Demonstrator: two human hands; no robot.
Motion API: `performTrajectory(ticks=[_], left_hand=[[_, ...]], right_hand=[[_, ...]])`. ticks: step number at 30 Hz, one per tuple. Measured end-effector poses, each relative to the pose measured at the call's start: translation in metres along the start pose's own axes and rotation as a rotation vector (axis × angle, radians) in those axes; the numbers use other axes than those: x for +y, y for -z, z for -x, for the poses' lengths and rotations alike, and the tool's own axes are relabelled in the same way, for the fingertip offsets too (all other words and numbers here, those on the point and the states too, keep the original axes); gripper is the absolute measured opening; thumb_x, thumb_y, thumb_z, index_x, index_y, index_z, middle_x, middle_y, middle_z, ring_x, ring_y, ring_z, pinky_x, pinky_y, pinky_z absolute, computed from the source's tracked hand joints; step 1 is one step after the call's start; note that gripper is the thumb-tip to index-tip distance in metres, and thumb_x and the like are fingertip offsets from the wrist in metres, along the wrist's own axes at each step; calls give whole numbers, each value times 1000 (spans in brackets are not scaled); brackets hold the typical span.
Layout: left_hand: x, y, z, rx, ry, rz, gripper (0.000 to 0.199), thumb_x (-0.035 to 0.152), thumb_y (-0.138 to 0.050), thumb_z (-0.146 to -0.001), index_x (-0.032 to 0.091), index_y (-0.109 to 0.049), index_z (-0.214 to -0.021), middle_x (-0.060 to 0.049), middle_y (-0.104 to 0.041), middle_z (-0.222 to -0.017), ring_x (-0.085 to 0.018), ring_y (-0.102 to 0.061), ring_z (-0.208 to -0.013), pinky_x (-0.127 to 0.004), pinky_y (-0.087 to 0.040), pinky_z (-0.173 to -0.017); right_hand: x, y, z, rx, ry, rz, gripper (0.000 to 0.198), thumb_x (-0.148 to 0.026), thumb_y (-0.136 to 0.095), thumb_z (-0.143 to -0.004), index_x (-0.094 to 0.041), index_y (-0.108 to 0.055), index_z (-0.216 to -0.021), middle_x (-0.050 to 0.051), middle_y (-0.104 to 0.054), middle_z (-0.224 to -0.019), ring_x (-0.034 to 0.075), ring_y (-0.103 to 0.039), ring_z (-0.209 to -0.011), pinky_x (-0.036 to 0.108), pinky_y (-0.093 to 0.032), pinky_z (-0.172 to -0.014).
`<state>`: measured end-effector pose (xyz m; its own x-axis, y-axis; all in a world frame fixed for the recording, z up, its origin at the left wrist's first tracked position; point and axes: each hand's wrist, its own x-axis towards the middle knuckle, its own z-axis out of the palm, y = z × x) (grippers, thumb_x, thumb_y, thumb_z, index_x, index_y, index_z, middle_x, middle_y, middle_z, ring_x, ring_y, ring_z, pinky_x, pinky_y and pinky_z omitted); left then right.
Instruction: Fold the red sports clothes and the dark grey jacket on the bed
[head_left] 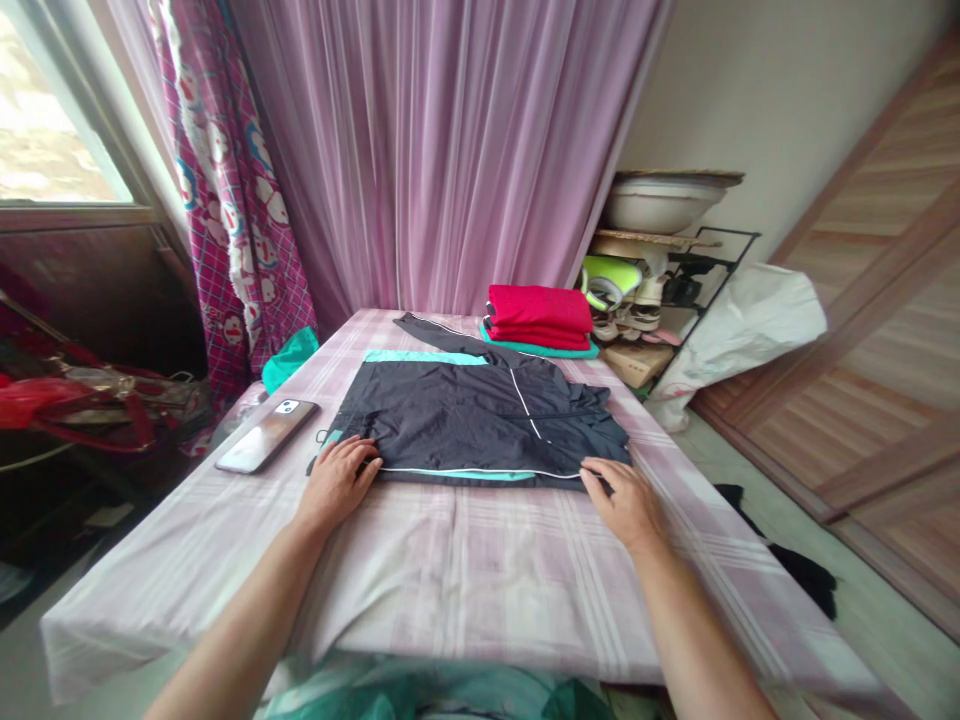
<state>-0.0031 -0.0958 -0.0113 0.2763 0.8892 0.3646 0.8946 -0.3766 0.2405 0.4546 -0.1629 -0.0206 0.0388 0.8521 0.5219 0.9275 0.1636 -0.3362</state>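
Observation:
A dark jacket [450, 410] with turquoise panels and white piping lies on the table, its near side folded in. One sleeve [442, 335] stretches out toward the back left. My left hand [341, 480] rests on the near left corner of the jacket, fingers spread over the fabric. At the near right edge, my right hand [626, 497] touches the cloth with thumb and forefinger apart; its other fingers are partly hidden.
A phone [268, 436] lies left of the jacket. Folded red clothes [538, 315] are stacked on a turquoise piece at the back. The plaid-covered table [450, 590] stands against a purple curtain [450, 150]. A shoe rack [705, 290] and a white sack [750, 330] are to the right.

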Motion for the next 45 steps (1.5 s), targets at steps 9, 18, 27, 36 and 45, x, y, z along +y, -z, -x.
performTrajectory(ticks=[9, 18, 27, 36, 45], left_hand=[[3, -6, 1, -5, 67, -85, 42, 46, -41, -93, 27, -67, -121, -7, -63, -136, -30, -47, -135, -52, -32, -115], [9, -2, 2, -34, 60, -106, 43, 45, -42, -94, 26, -65, -124, -7, -62, -136, -29, -46, -136, -50, -29, -117], [10, -6, 4, -58, 58, -144, 46, 43, -40, -95, 26, -60, -133, -7, -54, -146, -29, -39, -142, -51, -26, -118], [8, -10, 4, -11, 58, -118, 43, 42, -43, -95, 28, -61, -131, -7, -57, -143, -30, -43, -139, -56, -25, -117], [4, -12, 4, 12, 54, -106, 40, 40, -45, -94, 30, -63, -129, -6, -60, -140, -31, -46, -137, -62, -14, -119]], right_hand=[[-4, -23, 3, -214, 30, 203, 40, -37, -41, -93, -29, -71, -118, 6, -67, -130, 23, -58, -124, 49, -37, -108], [-63, -18, -44, -78, 104, 168, 44, -39, -36, -98, -23, -69, -122, 10, -62, -136, 25, -52, -130, 47, -29, -112], [-136, -61, -77, -499, 138, 155, 52, -42, -37, -99, -24, -46, -147, 7, -41, -156, 24, -34, -144, 48, -21, -117], [-131, -72, -55, -425, 64, 218, 45, -38, -38, -99, -23, -59, -136, 7, -50, -149, 23, -41, -139, 47, -27, -115], [-105, -65, -40, -354, -63, 268, 46, -38, -40, -99, -21, -58, -138, 9, -54, -146, 25, -45, -137, 47, -29, -113]])
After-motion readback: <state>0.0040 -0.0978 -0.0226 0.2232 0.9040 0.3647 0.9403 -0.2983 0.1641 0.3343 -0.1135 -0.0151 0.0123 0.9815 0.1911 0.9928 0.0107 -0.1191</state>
